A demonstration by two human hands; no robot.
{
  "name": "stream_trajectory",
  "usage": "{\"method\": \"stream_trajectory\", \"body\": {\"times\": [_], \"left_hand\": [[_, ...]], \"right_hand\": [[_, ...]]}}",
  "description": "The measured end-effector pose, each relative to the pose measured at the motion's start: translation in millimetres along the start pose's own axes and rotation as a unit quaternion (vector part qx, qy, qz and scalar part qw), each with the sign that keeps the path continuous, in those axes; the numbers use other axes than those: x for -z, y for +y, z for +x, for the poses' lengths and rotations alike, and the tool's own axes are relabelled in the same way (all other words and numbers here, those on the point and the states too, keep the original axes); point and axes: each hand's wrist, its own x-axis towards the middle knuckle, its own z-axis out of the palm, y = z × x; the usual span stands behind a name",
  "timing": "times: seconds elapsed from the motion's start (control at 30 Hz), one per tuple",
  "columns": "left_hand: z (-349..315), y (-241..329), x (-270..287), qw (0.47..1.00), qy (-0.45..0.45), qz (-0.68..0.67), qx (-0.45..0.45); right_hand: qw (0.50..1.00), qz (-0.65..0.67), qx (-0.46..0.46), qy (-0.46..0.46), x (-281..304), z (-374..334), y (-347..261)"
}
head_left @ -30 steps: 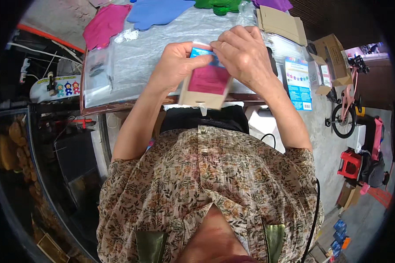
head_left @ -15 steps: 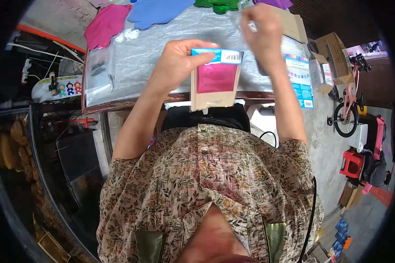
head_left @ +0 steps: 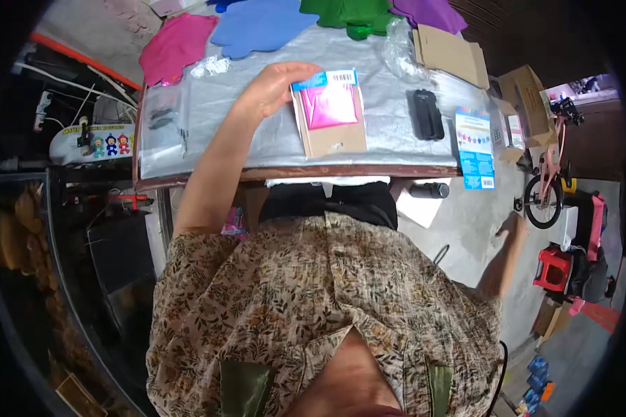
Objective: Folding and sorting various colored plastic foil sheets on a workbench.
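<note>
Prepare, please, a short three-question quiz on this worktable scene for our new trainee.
1. Which hand holds the pink-and-tan packet?
2. True or false: the right hand is apart from that packet.
3. Which of these pieces lies furthest left on the table: A) the green piece, B) the pink piece, or C) the purple piece?

Key: 1. The left hand; 2. True; 3. B.

Cardboard (on the table) lies right of the packet.
</note>
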Motion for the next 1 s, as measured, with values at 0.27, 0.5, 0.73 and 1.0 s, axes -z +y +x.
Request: {"method": "stream_trajectory", "body": {"times": [0.27,0.5,0.73,1.0], "left_hand": [[-4.4,-7.3,4.6,0.934,0.084,0.343,-0.053],[-5.2,-27.0,17.9,0.810,0.132,0.537,-0.194],[-3.5,-35.2,16.8,0.782,0.121,0.548,-0.272],[-21.8,-31.3,10.0,0.790,0.128,0.532,-0.277]], "right_hand": [[0.917,-0.195,-0.238,0.254,-29.3,0.4,-173.7],[0.910,0.133,0.325,0.222,-105.9,63.8,-510.4],[0.871,0.143,0.463,0.080,-195.7,125.3,-627.3],[0.896,0.156,0.415,0.014,-207.2,119.6,-626.4]]}}
